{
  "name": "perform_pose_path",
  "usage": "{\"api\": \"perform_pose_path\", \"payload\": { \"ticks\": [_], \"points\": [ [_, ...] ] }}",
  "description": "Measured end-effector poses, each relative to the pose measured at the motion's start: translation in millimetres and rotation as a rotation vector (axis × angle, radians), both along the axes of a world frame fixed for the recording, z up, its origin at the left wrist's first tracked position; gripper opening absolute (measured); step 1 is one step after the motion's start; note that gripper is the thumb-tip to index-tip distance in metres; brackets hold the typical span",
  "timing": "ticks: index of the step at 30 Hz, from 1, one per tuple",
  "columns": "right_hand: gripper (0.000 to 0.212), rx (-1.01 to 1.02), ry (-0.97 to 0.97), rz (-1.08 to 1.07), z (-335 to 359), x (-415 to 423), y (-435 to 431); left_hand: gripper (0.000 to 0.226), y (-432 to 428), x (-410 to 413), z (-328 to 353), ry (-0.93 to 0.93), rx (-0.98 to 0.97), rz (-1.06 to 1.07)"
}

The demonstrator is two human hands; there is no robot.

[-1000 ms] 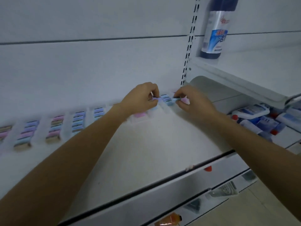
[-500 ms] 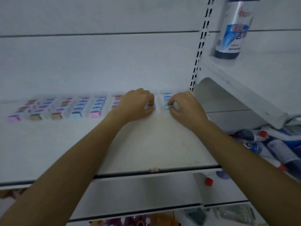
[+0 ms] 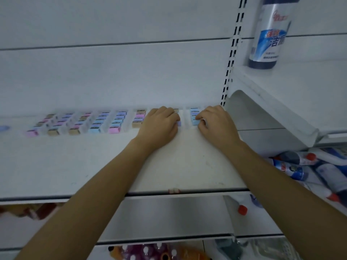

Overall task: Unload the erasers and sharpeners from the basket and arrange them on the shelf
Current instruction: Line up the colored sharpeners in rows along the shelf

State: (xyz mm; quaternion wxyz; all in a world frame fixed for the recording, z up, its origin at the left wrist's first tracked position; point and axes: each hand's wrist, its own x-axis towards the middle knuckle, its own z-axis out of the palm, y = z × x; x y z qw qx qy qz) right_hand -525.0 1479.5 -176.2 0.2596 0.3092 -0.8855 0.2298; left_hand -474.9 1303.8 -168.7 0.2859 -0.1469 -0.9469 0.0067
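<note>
Since a second ago both hands have come down from a shared pinch in the air and parted, each settling on its own column at the back of the shelf (image 3: 93,162); the right hand (image 3: 216,124) has its fingers curled, thumb and forefinger pinching the front blue eraser (image 3: 194,122) of the rightmost column; the left hand (image 3: 159,126) lies knuckles-up just beside it, fingers curled down over a purple eraser (image 3: 179,123) (whether it actually grips the piece I cannot tell); to the left, the rows of erasers (image 3: 97,122) run in neat columns along the back wall, pink, blue and tan at the front; farther right a tall bottle (image 3: 270,34) stands upright on a higher shelf, and lying bottles (image 3: 293,169) crowd the level below.
</note>
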Motion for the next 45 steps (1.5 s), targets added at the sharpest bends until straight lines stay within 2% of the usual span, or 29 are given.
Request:
{"api": "perform_pose_path", "payload": {
  "ticks": [4, 15, 17, 20, 22, 24, 29, 38, 45],
  "points": [
    [0.028, 0.030, -0.018, 0.008, 0.3, 2.3, -0.5, 0.026, 0.1, 3.8, -2.0, -0.034, 0.018, 0.008],
    [0.034, -0.093, -0.007, 0.010, 2.9, 1.7, -1.7, 0.025, -2.5, 5.6, 3.7, -0.014, 0.042, 0.052],
    [0.033, -0.099, 0.027, 0.064, 8.7, 5.5, -3.0, 0.029, -11.0, 10.2, 15.3, -0.007, 0.097, 0.063],
    [0.023, -0.001, 0.038, 0.183, 23.5, 16.4, -18.1, 0.041, -40.3, 22.6, 45.7, 0.036, 0.119, 0.103],
    [0.024, 0.069, 0.021, 0.252, 35.6, 26.9, -41.4, 0.045, -65.6, 37.4, 70.2, 0.081, 0.065, 0.141],
    [0.026, 0.122, 0.036, 0.319, 47.2, 41.3, -72.5, 0.038, -90.7, 56.5, 88.0, 0.126, 0.032, 0.169],
    [0.028, 0.254, 0.062, 0.440, 62.1, 86.3, -166.1, 0.021, -162.6, 126.6, 95.1, 0.149, 0.100, 0.271],
    [0.028, 0.326, 0.000, 0.663, 56.9, 157.0, -292.6, 0.020, -309.3, 249.5, 93.9, 0.022, 0.110, 0.548],
    [0.028, 0.362, -0.048, 0.678, 63.6, 164.1, -371.6, 0.019, -369.5, 277.6, 82.7, -0.101, 0.201, 0.617]
  ]
}}
